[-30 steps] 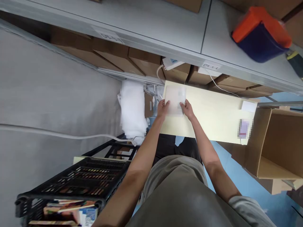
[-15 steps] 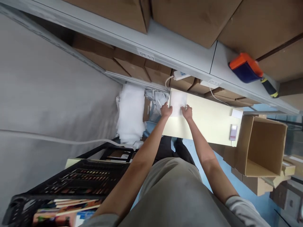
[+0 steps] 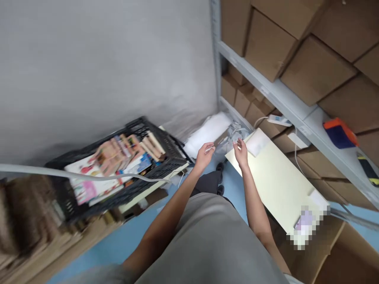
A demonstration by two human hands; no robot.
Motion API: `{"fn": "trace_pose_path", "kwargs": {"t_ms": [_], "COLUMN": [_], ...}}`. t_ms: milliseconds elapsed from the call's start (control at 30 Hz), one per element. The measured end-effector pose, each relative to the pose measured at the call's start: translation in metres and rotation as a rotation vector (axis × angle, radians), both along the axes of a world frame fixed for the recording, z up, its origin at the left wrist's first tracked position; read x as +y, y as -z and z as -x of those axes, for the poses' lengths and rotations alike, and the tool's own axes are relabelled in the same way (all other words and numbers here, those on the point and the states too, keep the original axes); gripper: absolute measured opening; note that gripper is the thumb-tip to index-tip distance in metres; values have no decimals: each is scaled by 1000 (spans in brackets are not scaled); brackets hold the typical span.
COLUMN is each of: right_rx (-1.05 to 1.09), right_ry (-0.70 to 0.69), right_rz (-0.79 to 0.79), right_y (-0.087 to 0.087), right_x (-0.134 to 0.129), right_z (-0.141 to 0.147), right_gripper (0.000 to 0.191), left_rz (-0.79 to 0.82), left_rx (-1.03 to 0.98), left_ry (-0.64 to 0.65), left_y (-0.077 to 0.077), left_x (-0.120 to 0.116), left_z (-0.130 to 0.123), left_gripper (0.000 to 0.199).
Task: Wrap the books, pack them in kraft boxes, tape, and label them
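Note:
My left hand is raised between the black crate and the pale table, its fingers loosely curled and apart, with nothing held. My right hand hovers at the near left corner of the pale tabletop, fingers spread and empty. Just right of it, a white sheet or packet lies on the tabletop. Behind both hands are a white stack of soft wrapping and crumpled grey plastic.
A black crate on the left holds several books. Shelves of cardboard boxes stand at the right, with an orange and blue tool on the ledge. An open carton is at the lower right. A cable crosses the left side.
The view has turned left, bringing the book crate into full sight. Both hands have come away from the white sheet, which stays on the tabletop.

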State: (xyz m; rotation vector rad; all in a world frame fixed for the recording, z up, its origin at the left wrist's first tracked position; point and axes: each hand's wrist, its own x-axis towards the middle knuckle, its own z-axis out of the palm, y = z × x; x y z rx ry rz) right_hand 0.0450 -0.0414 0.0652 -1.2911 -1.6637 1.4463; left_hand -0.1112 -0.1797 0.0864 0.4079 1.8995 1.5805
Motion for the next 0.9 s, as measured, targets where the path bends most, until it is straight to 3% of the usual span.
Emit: {"fn": "trace_pose_path", "kwargs": {"t_ms": [100, 200, 367, 467, 533, 600, 700, 800, 900], "right_rx": [106, 157, 160, 168, 182, 199, 217, 186, 127], "right_ry": [-160, -277, -456, -597, -711, -833, -1007, -1120, -1162], "right_rz": [23, 56, 101, 94, 95, 102, 126, 136, 109], "right_y": [-23, -41, -62, -73, -81, -87, -90, -84, -75], "right_x": [-55, -112, -190, -241, -281, -328, -408, -492, -561], "right_z": [29, 33, 46, 77, 104, 133, 177, 219, 253], "right_gripper": [74, 74, 74, 72, 70, 69, 67, 65, 60], "left_rz": [-43, -55, -153, -225, -262, -292, -292, -254, -254], "left_rx": [49, 108, 177, 205, 214, 237, 279, 251, 160], "left_ry": [-170, -314, -523, -586, -607, -651, -800, -1005, -1116], "left_y": [-29, -57, -86, -99, -105, -107, -101, -86, -67], "left_x": [-88, -158, -221, -250, -282, -328, -422, -521, -600], "left_z": [8, 13, 17, 19, 25, 34, 52, 69, 77], "left_gripper": [24, 25, 23, 22, 22, 23, 27, 31, 38]}}
